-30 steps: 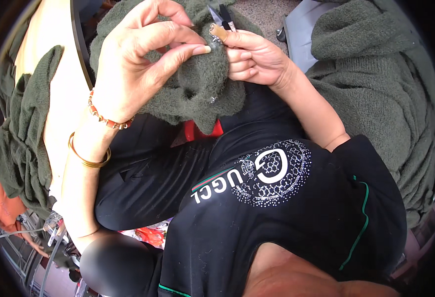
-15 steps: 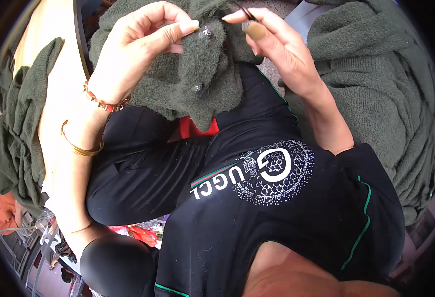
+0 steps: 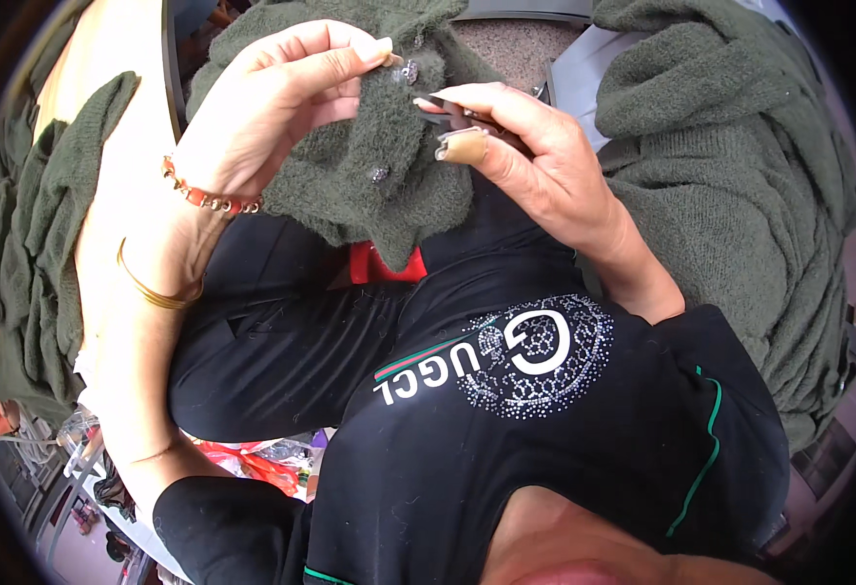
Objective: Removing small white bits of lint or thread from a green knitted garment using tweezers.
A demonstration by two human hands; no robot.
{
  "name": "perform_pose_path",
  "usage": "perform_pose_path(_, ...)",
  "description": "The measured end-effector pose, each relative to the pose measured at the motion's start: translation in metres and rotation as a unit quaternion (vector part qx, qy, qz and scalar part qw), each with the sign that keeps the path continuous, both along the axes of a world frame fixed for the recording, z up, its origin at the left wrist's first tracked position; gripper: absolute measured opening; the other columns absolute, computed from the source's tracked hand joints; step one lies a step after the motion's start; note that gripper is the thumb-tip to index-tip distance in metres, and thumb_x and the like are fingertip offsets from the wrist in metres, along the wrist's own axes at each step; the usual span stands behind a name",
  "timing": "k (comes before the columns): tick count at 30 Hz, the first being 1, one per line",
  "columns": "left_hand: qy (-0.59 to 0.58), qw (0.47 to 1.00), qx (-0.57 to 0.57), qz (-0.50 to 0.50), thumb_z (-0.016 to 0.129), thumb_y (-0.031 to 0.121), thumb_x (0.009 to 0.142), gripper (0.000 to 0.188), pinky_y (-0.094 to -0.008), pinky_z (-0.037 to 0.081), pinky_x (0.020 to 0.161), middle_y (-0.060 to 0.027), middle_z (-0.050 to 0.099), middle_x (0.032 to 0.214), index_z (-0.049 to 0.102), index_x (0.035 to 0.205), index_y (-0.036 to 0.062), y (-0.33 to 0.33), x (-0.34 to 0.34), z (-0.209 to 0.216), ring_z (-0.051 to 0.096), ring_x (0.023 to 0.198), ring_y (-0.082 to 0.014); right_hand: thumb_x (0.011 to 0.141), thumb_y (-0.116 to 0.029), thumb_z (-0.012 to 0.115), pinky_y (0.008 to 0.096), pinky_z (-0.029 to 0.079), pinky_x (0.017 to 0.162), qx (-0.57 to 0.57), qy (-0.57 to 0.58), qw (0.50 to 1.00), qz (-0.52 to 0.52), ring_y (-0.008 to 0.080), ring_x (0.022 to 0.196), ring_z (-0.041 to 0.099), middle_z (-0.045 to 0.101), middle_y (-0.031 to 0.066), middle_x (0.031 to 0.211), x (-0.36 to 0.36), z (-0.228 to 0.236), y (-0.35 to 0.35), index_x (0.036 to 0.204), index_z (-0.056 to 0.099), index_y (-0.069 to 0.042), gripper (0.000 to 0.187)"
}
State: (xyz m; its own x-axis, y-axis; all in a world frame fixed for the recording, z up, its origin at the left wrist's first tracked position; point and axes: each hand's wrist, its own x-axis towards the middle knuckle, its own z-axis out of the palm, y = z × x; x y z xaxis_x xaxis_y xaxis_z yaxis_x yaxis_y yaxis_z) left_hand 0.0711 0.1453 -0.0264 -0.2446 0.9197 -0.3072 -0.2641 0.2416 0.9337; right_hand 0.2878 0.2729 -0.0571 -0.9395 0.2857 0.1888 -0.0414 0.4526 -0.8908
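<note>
Far left, more dark green knitwear (image 3: 28, 253) is lying draped over a pale surface (image 3: 121, 127). Next, the left hand (image 3: 262, 117) w/ a beaded bracelet (image 3: 204, 195) and gold bangle (image 3: 155, 288) on the forearm is now holding higher than 1 s ago, thumb & forefinger pinching the top edge of the green knit garment (image 3: 369, 166) right by a small metal button (image 3: 409, 71); other fingers are curling loosely behind the fabric. A sec ago that pinch was sitting lower on the knit, so the grip is shifting up to the button, probably meaning work is moving on to that spot.

Center: garment is hanging bunched betw. both hands, above the lap, a 2nd button (image 3: 379, 175) showing lower down.

Right hand (image 3: 535, 166) is coming in closer vs. before, fingers closing round a small dark tool (image 3: 457, 112), prob. snips, its tip nearly touching the knit; a tan thimble-like cover (image 3: 463, 146) is sitting on one finger. Wrist is bending back, forearm running down-right.

Far right, a bigger pile of green knits (image 3: 730, 185) is resting.
</note>
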Motion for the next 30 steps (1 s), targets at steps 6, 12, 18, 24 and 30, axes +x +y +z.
perform_pose_path(6,-0.012,1.000,-0.008,-0.011,0.063,0.019,0.096,0.016,-0.0188,0.051,0.083,-0.0023,0.069,0.106,0.067,0.106,0.0075,-0.002,0.000,0.001,0.062,0.086,-0.0020,0.096,-0.018,0.064,0.0211,0.047,0.070,0.037,0.001,0.999,-0.037,0.0081,0.077,0.060,0.069,0.0054,0.096,-0.007,0.002,-0.006,0.119,0.061,0.005,0.033)
perform_pose_path(12,-0.040,0.999,0.002,-0.011,0.066,0.017,0.094,0.017,-0.0167,0.051,0.075,0.0036,0.066,0.089,0.069,0.103,0.0041,0.003,-0.002,0.004,0.060,0.078,-0.0024,0.093,-0.011,0.067,0.0179,0.041,0.057,0.039,-0.045,0.996,-0.070,0.0010,0.066,0.051,0.070,0.0020,0.087,-0.008,0.009,-0.011,0.113,0.062,0.004,0.026)
perform_pose_path(18,-0.073,0.997,0.007,0.018,0.065,0.016,0.095,0.018,-0.0165,0.052,0.076,0.0014,0.067,0.091,0.068,0.105,0.0019,0.003,0.007,0.003,0.060,0.079,-0.0025,0.094,-0.007,0.064,0.0177,0.044,0.059,0.026,-0.003,0.993,-0.114,0.0008,0.070,0.055,0.072,0.0042,0.091,-0.010,-0.008,-0.014,0.113,0.060,0.005,0.023)
perform_pose_path(24,-0.111,0.993,0.022,-0.017,0.063,0.014,0.095,0.015,-0.0175,0.053,0.080,-0.0012,0.069,0.103,0.068,0.105,0.0034,0.000,-0.002,-0.008,0.063,0.086,-0.0035,0.095,-0.006,0.061,0.0184,0.047,0.062,0.031,0.024,0.993,-0.113,0.0021,0.073,0.059,0.073,0.0054,0.091,-0.012,-0.011,-0.012,0.112,0.061,0.005,0.021)
perform_pose_path(30,-0.077,0.997,-0.001,-0.002,0.063,0.014,0.096,0.014,-0.0176,0.053,0.081,0.0001,0.069,0.103,0.069,0.104,0.0053,0.001,0.005,-0.003,0.062,0.088,-0.0033,0.093,-0.007,0.064,0.0198,0.044,0.057,0.054,0.007,0.991,-0.125,0.0014,0.065,0.055,0.071,0.0031,0.081,-0.013,-0.008,-0.010,0.110,0.064,0.003,0.021)
